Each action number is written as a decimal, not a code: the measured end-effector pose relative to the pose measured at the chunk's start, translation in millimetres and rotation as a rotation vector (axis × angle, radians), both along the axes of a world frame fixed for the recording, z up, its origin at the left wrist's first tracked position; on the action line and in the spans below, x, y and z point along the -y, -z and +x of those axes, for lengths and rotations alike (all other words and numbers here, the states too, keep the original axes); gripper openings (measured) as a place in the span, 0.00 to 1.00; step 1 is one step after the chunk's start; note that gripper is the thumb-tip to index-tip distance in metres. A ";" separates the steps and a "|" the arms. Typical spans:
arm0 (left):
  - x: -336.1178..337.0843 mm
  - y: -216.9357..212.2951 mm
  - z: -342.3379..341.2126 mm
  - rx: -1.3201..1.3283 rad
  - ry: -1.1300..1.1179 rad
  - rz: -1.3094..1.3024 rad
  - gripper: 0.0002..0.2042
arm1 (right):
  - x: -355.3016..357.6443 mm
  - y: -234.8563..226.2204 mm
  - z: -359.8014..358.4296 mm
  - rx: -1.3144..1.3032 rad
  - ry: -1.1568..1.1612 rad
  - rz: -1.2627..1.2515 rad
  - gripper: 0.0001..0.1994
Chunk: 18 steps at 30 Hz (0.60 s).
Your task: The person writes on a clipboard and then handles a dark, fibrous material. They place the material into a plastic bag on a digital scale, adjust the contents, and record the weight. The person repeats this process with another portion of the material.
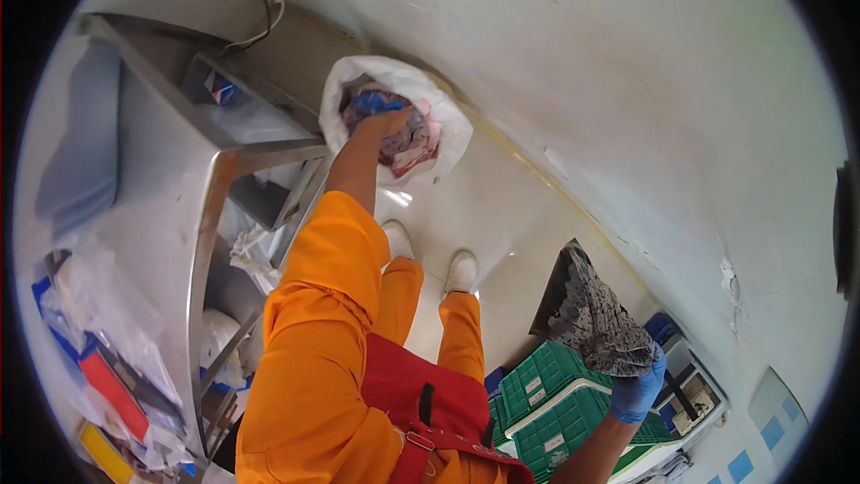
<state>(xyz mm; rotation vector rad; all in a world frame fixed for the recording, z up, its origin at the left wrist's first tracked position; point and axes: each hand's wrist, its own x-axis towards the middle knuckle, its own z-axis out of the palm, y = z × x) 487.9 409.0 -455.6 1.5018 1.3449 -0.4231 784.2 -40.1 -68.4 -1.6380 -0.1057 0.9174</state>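
Along the left side is a metal-edged tabletop (166, 170). Green crates (551, 367) sit at the lower right. An open white sack (457, 130) stands by the wall (627, 81), holding crumpled wrapping (417, 148). A dark, mottled sheet (596, 305) is bunched in the closed fingers of the blue-gloved right hand (638, 394), near the crates. The left hand (392, 121) reaches into the sack; I cannot tell its hidden fingers' grip.
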 end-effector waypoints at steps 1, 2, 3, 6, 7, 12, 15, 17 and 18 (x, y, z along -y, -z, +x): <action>2.1 11.3 -2.3 0.068 -0.048 0.008 0.34 | 0.7 3.4 3.1 -0.003 -0.024 0.010 0.14; 7.7 23.3 -12.8 0.125 -0.108 0.016 0.35 | 2.1 2.9 7.1 -0.016 -0.060 0.020 0.14; 3.5 34.4 -15.6 0.146 -0.126 -0.038 0.34 | 2.6 2.2 9.5 -0.030 -0.099 0.032 0.15; -23.9 11.1 -5.1 0.032 -0.004 -0.032 0.32 | 9.6 8.5 4.9 -0.012 -0.060 -0.042 0.20; -30.7 -0.1 -13.5 -0.012 0.042 0.057 0.30 | 8.2 4.8 5.1 -0.015 -0.092 -0.025 0.22; -27.4 -128.0 -9.2 -0.178 0.073 0.479 0.21 | -9.8 -23.0 -10.5 0.031 -0.110 -0.059 0.13; -8.3 -167.9 -30.8 -0.213 0.027 0.684 0.17 | -14.8 -45.2 -20.0 0.066 -0.142 0.000 0.12; 6.3 -182.1 -47.0 -0.064 -0.006 0.721 0.18 | -9.3 -55.5 -17.8 0.021 -0.243 0.089 0.15; 17.4 -185.9 -56.4 0.005 -0.025 0.738 0.18 | -16.7 -62.8 -23.2 -0.008 -0.266 0.130 0.17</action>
